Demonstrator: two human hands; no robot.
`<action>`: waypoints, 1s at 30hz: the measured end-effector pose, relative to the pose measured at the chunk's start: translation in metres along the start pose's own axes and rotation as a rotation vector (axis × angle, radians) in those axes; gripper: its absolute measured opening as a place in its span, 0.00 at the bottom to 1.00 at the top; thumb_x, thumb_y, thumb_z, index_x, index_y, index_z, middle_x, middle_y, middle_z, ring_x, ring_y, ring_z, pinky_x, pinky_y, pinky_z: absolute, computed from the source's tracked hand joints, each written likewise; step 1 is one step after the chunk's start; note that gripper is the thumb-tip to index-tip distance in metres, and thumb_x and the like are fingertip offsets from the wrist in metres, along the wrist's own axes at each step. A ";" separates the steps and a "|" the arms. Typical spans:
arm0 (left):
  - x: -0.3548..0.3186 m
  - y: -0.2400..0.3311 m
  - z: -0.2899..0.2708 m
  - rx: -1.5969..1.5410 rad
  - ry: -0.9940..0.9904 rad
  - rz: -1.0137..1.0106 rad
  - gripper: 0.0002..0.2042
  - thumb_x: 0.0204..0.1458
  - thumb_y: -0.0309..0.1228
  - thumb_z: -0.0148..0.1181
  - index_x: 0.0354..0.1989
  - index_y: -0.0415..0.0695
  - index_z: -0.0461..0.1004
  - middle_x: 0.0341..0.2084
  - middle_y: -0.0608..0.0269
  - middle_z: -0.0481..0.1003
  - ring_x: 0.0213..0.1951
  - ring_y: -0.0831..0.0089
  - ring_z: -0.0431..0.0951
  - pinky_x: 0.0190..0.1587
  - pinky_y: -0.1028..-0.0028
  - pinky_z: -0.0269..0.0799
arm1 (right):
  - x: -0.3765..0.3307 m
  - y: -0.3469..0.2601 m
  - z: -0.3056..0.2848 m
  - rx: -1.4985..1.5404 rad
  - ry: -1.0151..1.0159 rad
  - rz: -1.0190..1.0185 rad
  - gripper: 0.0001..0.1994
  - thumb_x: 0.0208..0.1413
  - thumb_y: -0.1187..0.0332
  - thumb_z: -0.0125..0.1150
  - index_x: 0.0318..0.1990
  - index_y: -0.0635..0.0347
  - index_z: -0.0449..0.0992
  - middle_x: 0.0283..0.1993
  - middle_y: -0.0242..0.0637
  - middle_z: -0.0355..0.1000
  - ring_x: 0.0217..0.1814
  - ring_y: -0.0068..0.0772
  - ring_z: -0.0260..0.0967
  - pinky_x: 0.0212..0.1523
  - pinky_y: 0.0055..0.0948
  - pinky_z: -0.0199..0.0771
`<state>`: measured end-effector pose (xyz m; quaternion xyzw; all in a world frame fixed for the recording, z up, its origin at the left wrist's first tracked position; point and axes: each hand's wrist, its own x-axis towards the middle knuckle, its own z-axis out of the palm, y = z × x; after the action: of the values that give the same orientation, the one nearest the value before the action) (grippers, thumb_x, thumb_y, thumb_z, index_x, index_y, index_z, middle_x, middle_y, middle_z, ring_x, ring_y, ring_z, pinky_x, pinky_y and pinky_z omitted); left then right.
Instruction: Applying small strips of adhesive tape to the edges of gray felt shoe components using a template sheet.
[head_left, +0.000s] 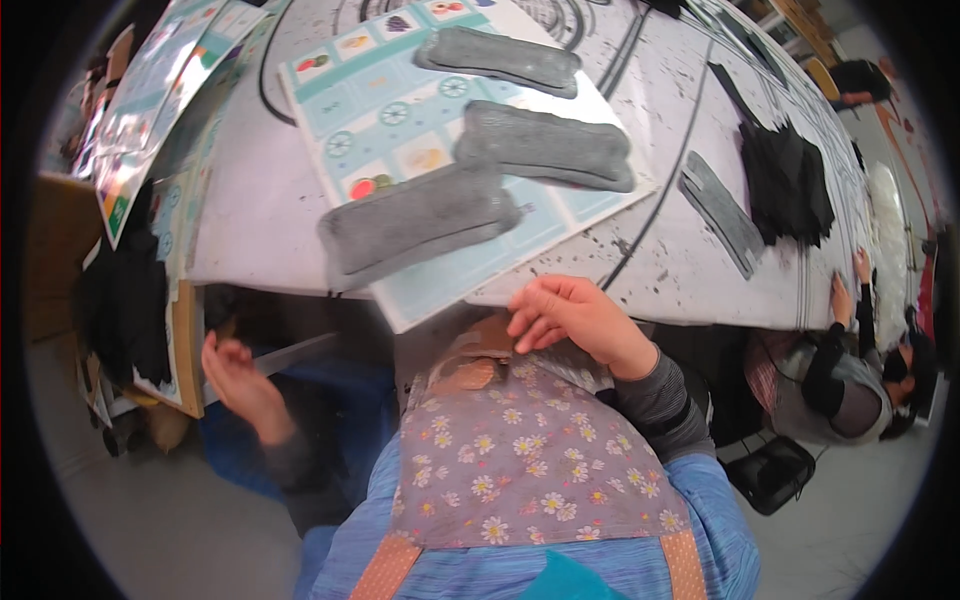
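Observation:
Three grey padded fabric pieces, long with rounded ends, lie on a printed board with pale blue and white pictures [440, 275]. The nearest grey pad [420, 222] is tilted and overhangs the board's left edge. Behind it lie the middle pad [545, 147] and the far pad [500, 60]. My right hand [570, 315] is at the table's front edge, just right of the board's near corner, its fingers loosely bent and no object visible in them. Away from the table, my left hand [240, 385] is raised at the lower left, slightly blurred, its fingers apart and empty.
A smaller grey piece [720, 215] lies on the white table [250, 230] at right, beside a bundle of black fabric strips [785, 185]. Printed sheets [165, 100] stand at the left above more black fabric [130, 300]. Another person [840, 385] works at far right.

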<state>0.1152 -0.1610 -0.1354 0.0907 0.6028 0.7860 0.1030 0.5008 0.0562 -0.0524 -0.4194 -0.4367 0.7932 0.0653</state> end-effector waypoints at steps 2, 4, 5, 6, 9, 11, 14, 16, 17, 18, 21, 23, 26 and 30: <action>-0.025 -0.006 -0.016 0.079 0.101 0.008 0.16 0.66 0.37 0.48 0.55 0.41 0.70 0.29 0.71 0.69 0.31 0.81 0.65 0.37 0.79 0.60 | -0.009 -0.008 -0.019 -0.195 0.180 -0.099 0.12 0.65 0.60 0.57 0.41 0.62 0.76 0.35 0.37 0.78 0.32 0.28 0.77 0.35 0.26 0.77; -0.041 -0.012 -0.021 0.072 0.125 -0.048 0.15 0.67 0.37 0.48 0.54 0.41 0.70 0.28 0.71 0.69 0.30 0.82 0.64 0.36 0.79 0.60 | -0.012 -0.021 -0.052 -0.660 0.605 -0.407 0.11 0.62 0.64 0.60 0.35 0.64 0.78 0.31 0.40 0.77 0.30 0.31 0.76 0.33 0.30 0.75; -0.047 -0.014 -0.020 0.070 0.139 -0.082 0.15 0.67 0.37 0.48 0.53 0.41 0.70 0.27 0.72 0.68 0.30 0.82 0.64 0.35 0.80 0.60 | -0.010 -0.033 -0.076 -0.948 0.870 -0.649 0.10 0.60 0.66 0.61 0.33 0.64 0.78 0.29 0.41 0.76 0.29 0.34 0.76 0.32 0.32 0.74; -0.051 -0.017 -0.017 0.062 0.116 -0.078 0.15 0.67 0.37 0.48 0.53 0.41 0.70 0.27 0.72 0.68 0.30 0.82 0.64 0.35 0.80 0.60 | -0.007 -0.049 -0.103 -1.106 1.021 -0.649 0.08 0.58 0.67 0.61 0.34 0.64 0.78 0.30 0.44 0.76 0.31 0.40 0.76 0.33 0.36 0.74; -0.057 -0.025 0.000 0.031 0.063 -0.116 0.14 0.67 0.36 0.49 0.53 0.41 0.70 0.27 0.71 0.68 0.30 0.82 0.64 0.35 0.80 0.60 | -0.004 -0.083 -0.177 -1.351 1.215 -0.484 0.08 0.52 0.66 0.64 0.34 0.63 0.79 0.33 0.47 0.77 0.38 0.51 0.75 0.39 0.43 0.74; -0.057 -0.027 0.014 0.032 -0.043 -0.099 0.13 0.67 0.35 0.49 0.53 0.40 0.69 0.27 0.70 0.68 0.30 0.82 0.64 0.35 0.80 0.61 | -0.010 -0.090 -0.215 -1.323 1.237 -0.456 0.09 0.51 0.65 0.65 0.35 0.62 0.80 0.35 0.46 0.77 0.39 0.51 0.75 0.40 0.43 0.74; -0.059 -0.019 0.026 0.082 -0.102 -0.009 0.12 0.67 0.34 0.48 0.51 0.40 0.70 0.28 0.69 0.69 0.30 0.82 0.65 0.34 0.80 0.61 | -0.033 -0.083 -0.247 -1.359 1.255 -0.465 0.10 0.50 0.64 0.66 0.35 0.61 0.80 0.37 0.45 0.77 0.40 0.50 0.75 0.41 0.43 0.74; -0.061 -0.014 0.034 0.167 -0.065 0.010 0.11 0.67 0.33 0.49 0.51 0.40 0.70 0.27 0.68 0.69 0.29 0.82 0.66 0.33 0.80 0.62 | -0.040 -0.085 -0.250 -1.448 1.118 -0.575 0.11 0.49 0.64 0.67 0.36 0.60 0.80 0.37 0.43 0.76 0.40 0.48 0.75 0.41 0.42 0.74; -0.063 -0.015 0.039 0.144 -0.119 0.041 0.11 0.67 0.33 0.49 0.51 0.40 0.70 0.27 0.68 0.69 0.29 0.82 0.66 0.33 0.80 0.62 | -0.037 -0.084 -0.248 -1.455 1.100 -0.612 0.11 0.49 0.64 0.67 0.36 0.60 0.80 0.37 0.43 0.76 0.40 0.48 0.75 0.41 0.42 0.74; -0.065 -0.016 0.044 0.111 -0.129 0.021 0.11 0.67 0.32 0.49 0.51 0.40 0.70 0.26 0.68 0.69 0.29 0.82 0.66 0.33 0.80 0.62 | -0.033 -0.083 -0.244 -1.475 1.030 -0.605 0.11 0.49 0.63 0.67 0.37 0.60 0.80 0.36 0.43 0.76 0.40 0.48 0.74 0.41 0.41 0.74; -0.065 -0.014 0.055 0.060 -0.169 0.008 0.11 0.67 0.31 0.49 0.50 0.39 0.71 0.26 0.68 0.69 0.29 0.81 0.66 0.34 0.80 0.63 | -0.042 -0.083 -0.239 -1.447 0.985 -0.505 0.11 0.51 0.66 0.66 0.38 0.64 0.79 0.35 0.42 0.77 0.38 0.39 0.74 0.41 0.31 0.72; -0.069 -0.010 0.059 0.046 -0.227 0.064 0.11 0.67 0.31 0.49 0.50 0.38 0.71 0.26 0.67 0.69 0.30 0.80 0.66 0.35 0.80 0.63 | -0.072 -0.078 -0.252 -1.155 1.094 -0.464 0.10 0.52 0.66 0.65 0.37 0.64 0.79 0.32 0.42 0.77 0.34 0.34 0.74 0.38 0.30 0.72; -0.077 -0.005 0.059 0.151 -0.264 0.260 0.11 0.67 0.31 0.48 0.49 0.37 0.71 0.26 0.68 0.69 0.30 0.79 0.66 0.34 0.80 0.61 | -0.137 -0.046 -0.281 -1.063 1.372 -0.325 0.10 0.49 0.65 0.65 0.32 0.64 0.80 0.27 0.43 0.77 0.29 0.38 0.76 0.33 0.34 0.73; -0.080 -0.008 0.063 0.183 -0.329 0.171 0.11 0.67 0.30 0.48 0.50 0.38 0.71 0.26 0.68 0.69 0.29 0.81 0.66 0.34 0.80 0.62 | -0.166 0.008 -0.317 -0.897 1.341 0.012 0.14 0.44 0.62 0.70 0.30 0.66 0.81 0.26 0.44 0.77 0.29 0.35 0.75 0.34 0.34 0.73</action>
<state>0.2091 -0.1218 -0.1282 0.2778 0.6369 0.7084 0.1241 0.8376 0.1754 -0.0423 -0.7947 -0.5792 0.1222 0.1347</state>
